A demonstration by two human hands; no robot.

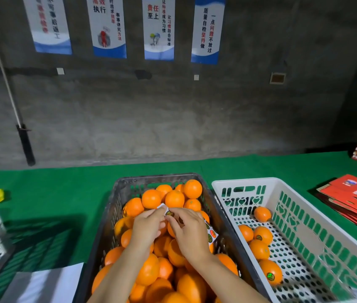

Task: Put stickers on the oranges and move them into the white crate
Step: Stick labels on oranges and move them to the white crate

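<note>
Oranges [151, 199] fill the dark crate [107, 215] in front of me, bright and smooth-skinned, piled to the rim. Five more lie in the white crate [304, 237] just to its right, and two of them show a round sticker. Over the pile, my left hand [145, 228] pinches the end of a sticker strip [211, 234], and my right hand [189, 231] pinches a round sticker [169, 213] on it, fingertips almost meeting. The strip trails under my right hand. Both crates stand on a green cloth [63, 193]; red cartons [356, 197] lie stacked at the far right.
</note>
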